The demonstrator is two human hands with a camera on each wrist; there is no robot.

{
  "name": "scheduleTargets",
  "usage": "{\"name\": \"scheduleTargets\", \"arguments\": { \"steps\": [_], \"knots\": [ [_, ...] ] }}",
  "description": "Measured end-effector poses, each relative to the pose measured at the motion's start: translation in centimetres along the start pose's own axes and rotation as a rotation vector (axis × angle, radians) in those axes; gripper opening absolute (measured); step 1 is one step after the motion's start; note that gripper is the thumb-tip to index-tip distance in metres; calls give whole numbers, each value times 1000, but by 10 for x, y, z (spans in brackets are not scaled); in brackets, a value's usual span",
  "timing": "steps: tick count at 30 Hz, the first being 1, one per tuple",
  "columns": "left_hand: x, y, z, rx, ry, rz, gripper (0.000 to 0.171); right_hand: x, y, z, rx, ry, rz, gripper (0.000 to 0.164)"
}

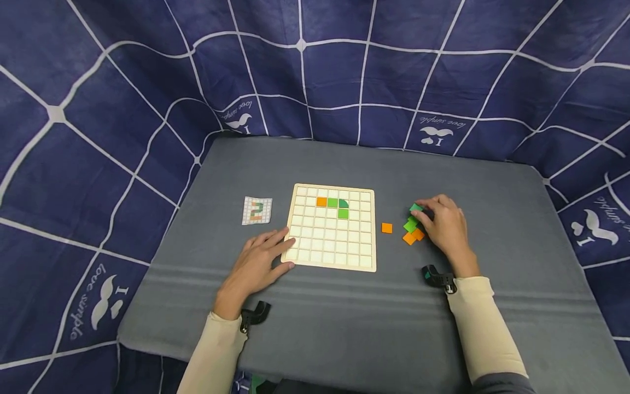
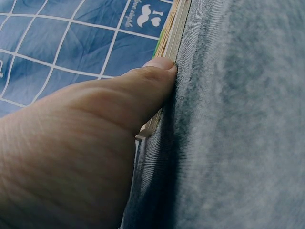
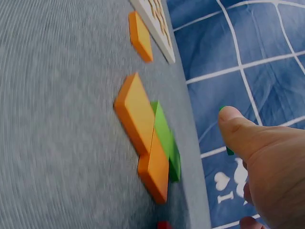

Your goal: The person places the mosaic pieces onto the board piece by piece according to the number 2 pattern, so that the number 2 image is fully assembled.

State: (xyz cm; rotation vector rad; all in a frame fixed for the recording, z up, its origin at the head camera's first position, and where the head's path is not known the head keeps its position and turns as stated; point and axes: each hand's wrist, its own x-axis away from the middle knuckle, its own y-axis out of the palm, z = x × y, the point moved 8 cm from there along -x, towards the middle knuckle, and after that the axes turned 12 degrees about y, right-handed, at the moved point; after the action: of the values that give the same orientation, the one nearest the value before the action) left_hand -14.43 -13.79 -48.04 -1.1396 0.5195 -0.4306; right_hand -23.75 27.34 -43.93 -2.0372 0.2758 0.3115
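Note:
My left hand (image 1: 256,262) rests at the lower left corner of a pale gridded board (image 1: 325,238), fingers lying over its left edge. In the left wrist view the thumb (image 2: 143,86) presses against the board's side. On the board sit an orange tile (image 1: 321,202), a green tile (image 1: 332,202), a dark green rounded tile (image 1: 343,203) and another green tile (image 1: 343,214) below it. To the right, my right hand (image 1: 445,221) pinches a green tile (image 1: 415,207), mostly hidden by the thumb in the right wrist view. Beneath it lie orange tiles (image 3: 136,117) and green ones (image 3: 164,136).
A single orange tile (image 1: 387,228) lies between the board and the small pile. Left of the board is a small pattern card (image 1: 257,210) with a coloured grid figure. Everything rests on a grey cloth-covered table (image 1: 344,312), with a blue checked curtain (image 1: 334,71) behind it.

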Motion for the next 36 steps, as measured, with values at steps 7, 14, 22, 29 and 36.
{"name": "scheduleTargets", "arguments": {
  "steps": [7, 14, 22, 29, 36],
  "knots": [
    [-3, -1, -1, -1, -3, 2, 61, -1, 8, -19, -11, -31, -67, 26],
    [-3, -2, -2, 4, -5, 0, 61, 1, 19, -39, -22, -82, -91, 26],
    [-2, -2, -3, 2, -17, -4, 61, 4, 35, -63, -25, -142, -127, 28],
    [-2, -2, -1, 3, -8, -13, 61, 6, 46, -80, -18, -188, -173, 32],
    [-2, -2, 1, 6, 4, -16, 62, 12, 56, -98, -52, -265, -208, 32]
  ]
}}
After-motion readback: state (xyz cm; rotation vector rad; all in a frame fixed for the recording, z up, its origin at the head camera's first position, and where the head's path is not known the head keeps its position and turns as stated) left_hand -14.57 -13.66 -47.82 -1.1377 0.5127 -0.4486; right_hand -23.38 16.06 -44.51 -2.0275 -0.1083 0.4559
